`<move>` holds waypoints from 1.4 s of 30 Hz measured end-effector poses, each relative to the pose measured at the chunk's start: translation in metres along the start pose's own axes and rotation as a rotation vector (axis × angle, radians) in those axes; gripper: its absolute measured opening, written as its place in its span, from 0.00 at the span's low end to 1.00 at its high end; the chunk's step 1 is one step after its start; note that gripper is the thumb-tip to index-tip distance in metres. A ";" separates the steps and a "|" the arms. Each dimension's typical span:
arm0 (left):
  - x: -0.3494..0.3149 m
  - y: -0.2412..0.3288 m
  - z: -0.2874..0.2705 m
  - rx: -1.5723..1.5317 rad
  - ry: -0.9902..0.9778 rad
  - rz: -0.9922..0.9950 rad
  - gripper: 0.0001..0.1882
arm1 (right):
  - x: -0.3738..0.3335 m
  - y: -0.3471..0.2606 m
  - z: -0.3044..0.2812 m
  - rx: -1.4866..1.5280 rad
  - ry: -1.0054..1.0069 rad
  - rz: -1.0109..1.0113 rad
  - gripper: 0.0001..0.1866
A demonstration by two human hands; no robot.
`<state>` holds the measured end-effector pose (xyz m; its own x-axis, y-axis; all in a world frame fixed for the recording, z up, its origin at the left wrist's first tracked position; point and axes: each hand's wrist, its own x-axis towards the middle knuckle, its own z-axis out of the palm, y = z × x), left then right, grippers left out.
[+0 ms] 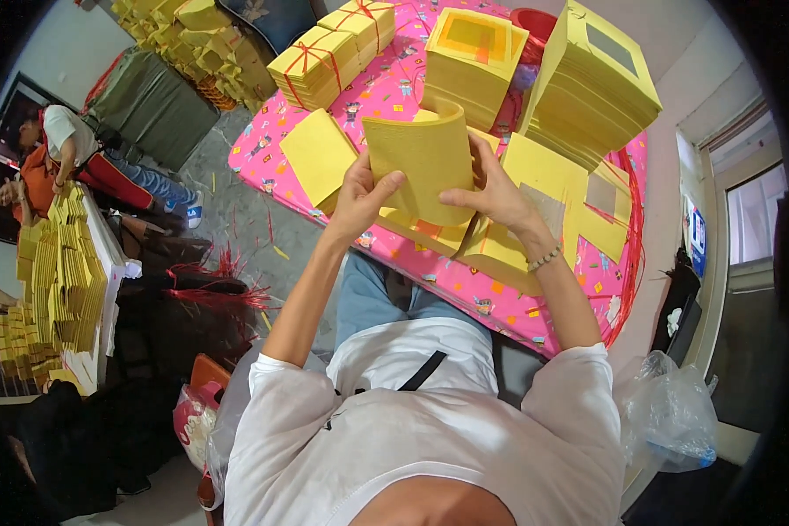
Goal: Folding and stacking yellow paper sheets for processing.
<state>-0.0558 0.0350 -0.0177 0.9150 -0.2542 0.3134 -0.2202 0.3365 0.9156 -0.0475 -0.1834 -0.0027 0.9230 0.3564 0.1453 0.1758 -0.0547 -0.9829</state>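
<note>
Between my two hands a stack of yellow paper sheets (421, 162) is held up on edge and bent into a curve. My left hand (368, 193) grips its left side, thumb on the near face. On the opposite edge, my right hand (495, 188) has its thumb across the front and its fingers behind. Below the sheets, several yellow paper stacks lie on the pink patterned tablecloth (386, 285). One flat yellow stack (317, 156) is left of my hands; another yellow stack (543, 171), with a greyish square, lies partly under my right forearm.
Tall yellow paper stacks (592, 88) stand at the back right, near a red bowl (535, 26). Bundles tied with red string (311, 66) sit at the back left. Red strands (629, 263) hang off the right edge. Farther left, people (70, 149) are by a table with yellow bundles (66, 272).
</note>
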 end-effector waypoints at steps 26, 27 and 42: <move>0.021 -0.048 -0.002 0.098 -0.147 -0.010 0.28 | -0.004 -0.008 0.001 0.155 -0.086 0.254 0.36; 0.022 -0.047 -0.001 0.097 -0.146 -0.012 0.28 | -0.003 -0.011 -0.001 0.130 -0.080 0.275 0.35; 0.030 -0.024 0.011 0.114 -0.077 -0.076 0.29 | 0.008 -0.003 -0.015 0.061 0.002 0.135 0.26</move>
<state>-0.0266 0.0094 -0.0270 0.9027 -0.3452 0.2568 -0.1924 0.2099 0.9586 -0.0352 -0.1945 0.0028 0.9375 0.3479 0.0113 0.0288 -0.0450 -0.9986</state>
